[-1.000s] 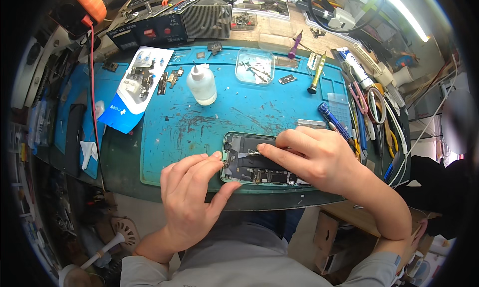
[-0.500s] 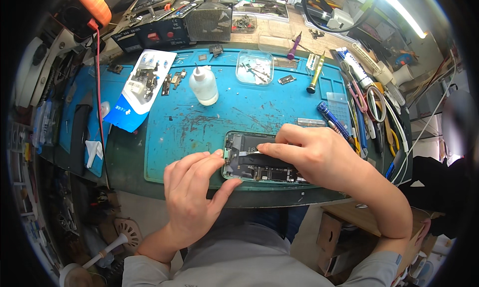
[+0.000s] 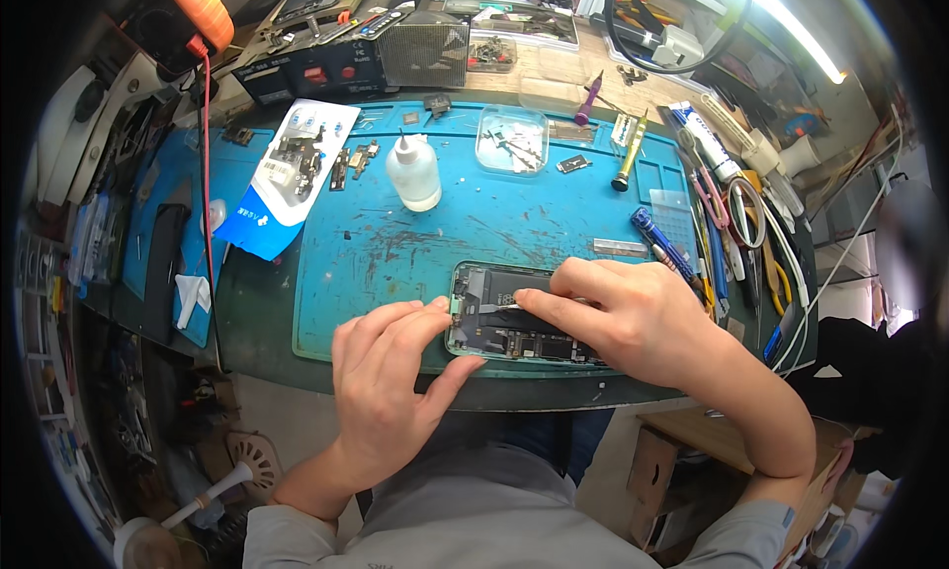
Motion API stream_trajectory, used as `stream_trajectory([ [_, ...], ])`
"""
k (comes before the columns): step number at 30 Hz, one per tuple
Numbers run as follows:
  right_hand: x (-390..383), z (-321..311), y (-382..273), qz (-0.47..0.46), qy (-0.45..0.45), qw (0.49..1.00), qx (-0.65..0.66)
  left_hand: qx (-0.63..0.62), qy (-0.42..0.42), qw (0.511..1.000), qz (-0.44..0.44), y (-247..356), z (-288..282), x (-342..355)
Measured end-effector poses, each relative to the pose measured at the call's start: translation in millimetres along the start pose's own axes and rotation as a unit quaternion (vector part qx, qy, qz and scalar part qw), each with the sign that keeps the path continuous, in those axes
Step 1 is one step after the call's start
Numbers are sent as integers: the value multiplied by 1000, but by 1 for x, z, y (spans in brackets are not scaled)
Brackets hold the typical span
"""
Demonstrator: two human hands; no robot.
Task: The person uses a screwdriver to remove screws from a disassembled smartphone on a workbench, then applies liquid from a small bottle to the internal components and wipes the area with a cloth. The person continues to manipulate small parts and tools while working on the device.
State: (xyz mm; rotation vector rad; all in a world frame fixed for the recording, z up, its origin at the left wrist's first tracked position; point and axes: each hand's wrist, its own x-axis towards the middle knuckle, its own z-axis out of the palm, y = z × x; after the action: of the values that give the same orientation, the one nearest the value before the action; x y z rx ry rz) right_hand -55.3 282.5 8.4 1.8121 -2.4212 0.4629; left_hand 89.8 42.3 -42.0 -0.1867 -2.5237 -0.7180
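An opened smartphone (image 3: 529,346) lies on the front edge of the blue work mat (image 3: 371,272), with its dark battery and circuit board exposed. My left hand (image 3: 390,376) grips its left end, fingertips against the short edge and thumb by the near corner. Over the phone's right part, my right hand (image 3: 633,317) is closed in a pinch. A thin, light silvery strip (image 3: 499,308) sticks out leftward from its fingertips, low over the inside of the phone. Most of that strip is hidden, so its kind cannot be made out. My right hand also covers the phone's right end.
Behind the phone stand a clear squeeze bottle (image 3: 413,178) and a clear tray (image 3: 511,141) of small parts. A blue-white package (image 3: 287,178) lies left. Right are a yellow-green screwdriver (image 3: 630,154), a blue cylinder (image 3: 660,241) and several tools, including pink-handled scissors (image 3: 710,195).
The whole view has shifted slightly, so everything sits a little farther right and lower. Both hands keep nearly the same grip and place on the phone.
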Motion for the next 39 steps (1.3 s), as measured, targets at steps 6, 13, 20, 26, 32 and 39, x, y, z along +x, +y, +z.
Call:
stream_trajectory([
  [6, -2, 0, -4, 5, 2, 1000, -4, 4, 2, 1000, -2, 0, 2, -2],
  [13, -3, 2, -2, 46, -25, 997, 58, 6, 6, 1000, -1, 0, 3, -1],
  [20, -5, 9, -7, 34, 18, 999, 0, 12, 5, 1000, -1, 0, 3, -3],
  [26, -5, 9, -8, 64, 12, 997, 45, 6, 9, 1000, -1, 1, 3, -2],
  [32, -8, 11, -20, 103, 17, 993, 56, 9, 8, 1000, 1, 0, 3, -2],
  [39, -9, 11, -23, 105, 24, 994, 18, 6, 9, 1000, -1, 1, 3, -1],
])
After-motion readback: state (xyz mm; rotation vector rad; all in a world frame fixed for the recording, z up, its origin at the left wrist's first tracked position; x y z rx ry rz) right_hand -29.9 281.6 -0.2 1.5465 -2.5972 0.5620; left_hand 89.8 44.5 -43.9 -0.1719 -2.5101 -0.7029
